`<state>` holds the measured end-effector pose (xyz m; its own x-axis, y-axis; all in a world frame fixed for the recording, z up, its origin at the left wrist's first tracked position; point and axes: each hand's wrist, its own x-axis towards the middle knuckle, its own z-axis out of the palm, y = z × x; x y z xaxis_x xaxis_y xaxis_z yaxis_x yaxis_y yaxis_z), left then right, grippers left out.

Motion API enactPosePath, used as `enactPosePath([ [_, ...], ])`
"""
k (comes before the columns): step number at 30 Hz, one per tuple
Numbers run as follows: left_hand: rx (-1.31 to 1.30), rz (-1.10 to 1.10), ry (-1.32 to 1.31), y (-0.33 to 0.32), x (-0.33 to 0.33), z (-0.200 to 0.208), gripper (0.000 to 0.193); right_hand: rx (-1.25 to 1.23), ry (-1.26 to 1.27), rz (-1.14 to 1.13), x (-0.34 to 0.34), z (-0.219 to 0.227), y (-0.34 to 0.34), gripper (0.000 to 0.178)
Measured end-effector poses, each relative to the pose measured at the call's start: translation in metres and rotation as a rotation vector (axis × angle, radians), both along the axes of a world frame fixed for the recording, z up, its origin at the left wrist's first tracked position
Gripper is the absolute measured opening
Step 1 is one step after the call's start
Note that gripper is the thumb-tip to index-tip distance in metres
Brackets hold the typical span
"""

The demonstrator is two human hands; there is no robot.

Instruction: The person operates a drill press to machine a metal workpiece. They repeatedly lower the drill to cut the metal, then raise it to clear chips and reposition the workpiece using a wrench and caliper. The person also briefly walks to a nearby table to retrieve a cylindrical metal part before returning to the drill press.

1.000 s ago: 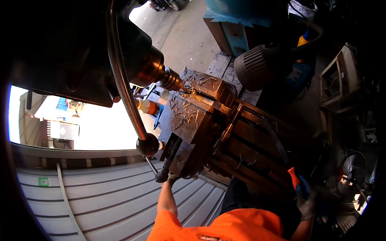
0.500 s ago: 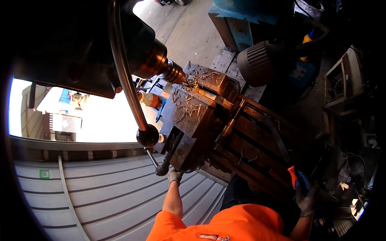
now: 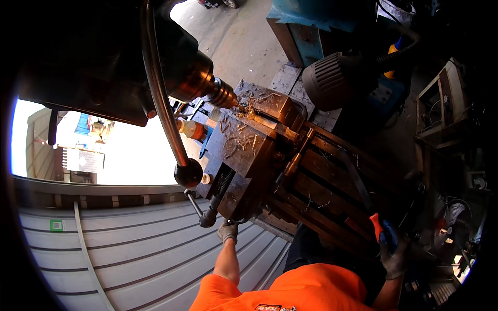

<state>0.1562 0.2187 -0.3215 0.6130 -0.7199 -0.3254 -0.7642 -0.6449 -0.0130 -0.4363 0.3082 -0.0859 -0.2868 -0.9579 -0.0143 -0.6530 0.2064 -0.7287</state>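
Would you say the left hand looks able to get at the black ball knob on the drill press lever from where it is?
Probably yes: the left hand is at the vise handle, and the ball knob hangs just above it with nothing between them.

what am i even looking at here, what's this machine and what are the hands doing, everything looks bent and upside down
This view comes from a wide fisheye camera on the person's head, looking down, so straight edges bend near the rim. The orange at the bottom is the person's own sleeve.

The big dark body at upper left is a drill press. Its chuck points at a metal block clamped in a machine vise, which sits on a slotted table. Curly metal shavings lie over the vise. The long rod ending in a black ball is the press's feed lever.

The gloved left hand is at the near end of the vise, by its screw handle. The gloved right hand holds a tool with an orange and blue handle; what kind is hard to tell.
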Motion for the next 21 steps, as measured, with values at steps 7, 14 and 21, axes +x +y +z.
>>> enactPosePath([
  [7,-0.039,-0.063,-0.166,0.009,-0.009,-0.012,0.042,0.028,-0.016,0.003,0.003,0.009,-0.004,0.039],
  [14,-0.133,-0.048,-0.238,0.017,-0.016,-0.020,0.035,-0.019,-0.012,0.004,0.003,0.004,-0.001,0.040],
  [21,-0.226,-0.042,-0.285,0.025,-0.023,-0.028,0.030,0.006,-0.002,0.011,0.003,0.000,-0.001,0.043],
])
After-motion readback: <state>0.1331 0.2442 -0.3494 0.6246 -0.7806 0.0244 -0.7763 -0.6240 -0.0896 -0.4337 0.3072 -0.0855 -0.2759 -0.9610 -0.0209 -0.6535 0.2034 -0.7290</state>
